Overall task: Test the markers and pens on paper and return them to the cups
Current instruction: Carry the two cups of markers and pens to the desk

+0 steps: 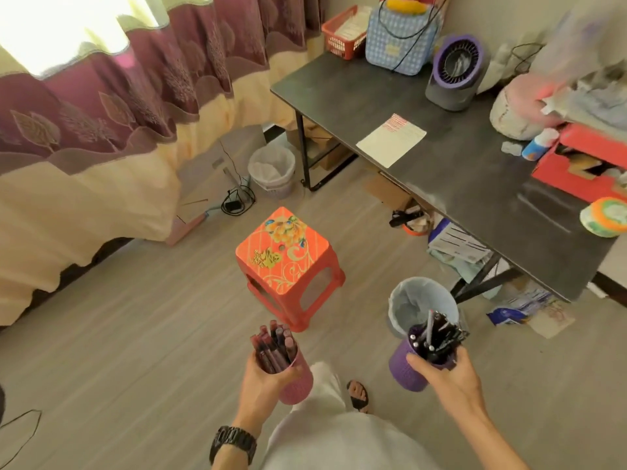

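My left hand point(263, 381) grips a pink cup point(298, 385) packed with several reddish markers point(273, 346), held above the floor in front of me. My right hand point(448, 376) grips a purple cup point(405, 371) holding several dark pens point(436, 337). Both cups are upright and apart from each other. A sheet of paper point(390, 140) with a red-printed corner lies on the dark table point(475, 184) at the upper right, well away from both hands.
An orange plastic stool point(285, 262) stands on the floor just ahead. A grey bin point(420, 303) sits beside the table leg, another bin point(271, 171) by the curtain. A fan point(454, 72), a bag, a red basket and boxes crowd the table's far and right sides.
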### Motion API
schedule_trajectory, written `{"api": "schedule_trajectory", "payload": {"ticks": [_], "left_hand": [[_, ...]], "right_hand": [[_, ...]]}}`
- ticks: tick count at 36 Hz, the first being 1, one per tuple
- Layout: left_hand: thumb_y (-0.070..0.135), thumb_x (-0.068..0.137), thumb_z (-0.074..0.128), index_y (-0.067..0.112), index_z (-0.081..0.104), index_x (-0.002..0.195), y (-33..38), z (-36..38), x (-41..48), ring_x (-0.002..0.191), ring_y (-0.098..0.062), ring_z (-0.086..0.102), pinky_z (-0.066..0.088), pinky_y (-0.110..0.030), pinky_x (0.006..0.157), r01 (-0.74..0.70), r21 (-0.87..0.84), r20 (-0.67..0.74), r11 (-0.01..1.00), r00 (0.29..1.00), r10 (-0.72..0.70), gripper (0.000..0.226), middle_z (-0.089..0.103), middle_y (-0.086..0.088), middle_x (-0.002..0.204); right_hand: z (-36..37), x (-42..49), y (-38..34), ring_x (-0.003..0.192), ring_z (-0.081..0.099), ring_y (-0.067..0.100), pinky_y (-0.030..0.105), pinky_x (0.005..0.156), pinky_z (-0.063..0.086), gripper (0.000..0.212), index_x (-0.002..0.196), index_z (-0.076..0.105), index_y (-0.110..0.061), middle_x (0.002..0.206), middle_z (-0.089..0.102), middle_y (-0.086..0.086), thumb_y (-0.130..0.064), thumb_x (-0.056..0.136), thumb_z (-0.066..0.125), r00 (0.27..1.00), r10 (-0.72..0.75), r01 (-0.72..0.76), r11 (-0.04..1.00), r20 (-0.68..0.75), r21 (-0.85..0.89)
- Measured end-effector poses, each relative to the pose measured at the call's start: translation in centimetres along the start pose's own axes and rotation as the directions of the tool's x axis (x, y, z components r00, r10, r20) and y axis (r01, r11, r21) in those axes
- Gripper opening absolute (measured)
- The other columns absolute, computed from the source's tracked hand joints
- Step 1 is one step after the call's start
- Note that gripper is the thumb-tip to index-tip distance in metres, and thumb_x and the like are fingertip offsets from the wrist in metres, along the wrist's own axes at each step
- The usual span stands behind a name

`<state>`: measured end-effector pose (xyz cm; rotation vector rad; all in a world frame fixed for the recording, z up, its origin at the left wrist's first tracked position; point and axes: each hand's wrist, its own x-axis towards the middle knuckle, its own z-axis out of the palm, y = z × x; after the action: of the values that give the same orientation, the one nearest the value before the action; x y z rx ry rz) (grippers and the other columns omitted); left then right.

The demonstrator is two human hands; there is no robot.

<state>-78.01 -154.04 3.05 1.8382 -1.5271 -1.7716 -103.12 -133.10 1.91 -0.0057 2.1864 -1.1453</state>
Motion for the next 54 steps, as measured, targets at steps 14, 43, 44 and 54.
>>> {"api": "schedule_trajectory", "payload": {"ticks": [14,43,44,54], "left_hand": [[0.026,0.065,0.096,0.026,0.044,0.125,16.8,5.4,18.5,0.098,-0.007,0.065,0.053,-0.023,0.076,-0.085,0.122,0.172,0.989,0.983,0.063,0.078,0.065,0.012,0.109],[0.044,0.046,0.093,0.035,0.059,0.113,46.0,25.2,34.6,0.091,0.001,0.071,0.056,-0.015,0.063,-0.337,0.178,0.316,0.925,0.909,0.270,0.075,0.073,0.021,0.104],[0.045,0.045,0.092,0.036,0.058,0.113,46.9,25.5,34.8,0.091,0.002,0.071,0.056,-0.014,0.063,-0.347,0.174,0.317,0.922,0.906,0.281,0.076,0.073,0.020,0.105],[0.050,0.041,0.089,0.026,0.052,0.126,53.5,25.8,42.0,0.095,-0.001,0.068,0.051,-0.021,0.073,-0.349,0.271,0.319,0.897,0.912,0.258,0.096,0.070,0.008,0.112]], "right_hand": [[3.7,12.9,-12.4,0.085,0.072,-0.001,0.020,0.074,0.053,0.057,0.108,0.063,-0.028,0.096,0.077,-0.012,-0.007,0.065,0.094,0.998,0.034,-0.022,0.978,-0.058,0.208],[-2.0,39.0,-32.5,0.091,0.063,-0.013,0.014,0.072,0.046,0.068,0.107,0.057,-0.039,0.099,0.070,-0.024,-0.056,0.048,0.088,0.997,-0.031,0.042,0.989,-0.077,0.144],[-2.0,39.8,-33.2,0.092,0.063,-0.013,0.013,0.071,0.047,0.067,0.106,0.057,-0.040,0.100,0.070,-0.026,-0.057,0.049,0.088,0.996,-0.042,0.053,0.989,-0.077,0.140],[2.1,44.2,-37.3,0.097,0.063,-0.013,0.011,0.073,0.049,0.069,0.110,0.053,-0.046,0.106,0.067,-0.032,-0.055,0.052,0.090,0.995,-0.057,0.075,0.966,-0.082,0.246]]}}
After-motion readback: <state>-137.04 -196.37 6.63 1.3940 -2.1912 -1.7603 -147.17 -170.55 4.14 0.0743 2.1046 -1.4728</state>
